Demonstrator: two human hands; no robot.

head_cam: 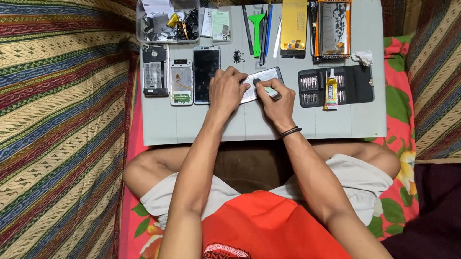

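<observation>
Left end of the grey table (163, 127): a clear plastic tub (168, 21) of small parts, below it a stripped phone back (155, 70), a white inner frame (181, 82) and a dark-screened phone (206, 73). Left hand (227, 90) presses flat on the open phone (260, 83) at table centre, fingers spread, pinning it rather than clenched. Right hand (276, 100) pinches a small tool (269, 91) over it (tip hidden). Phone looks thin, light, fragile; best held by its edges. Further right: pry tools (259, 32), bit set (335, 86), glue tube (330, 90).
</observation>
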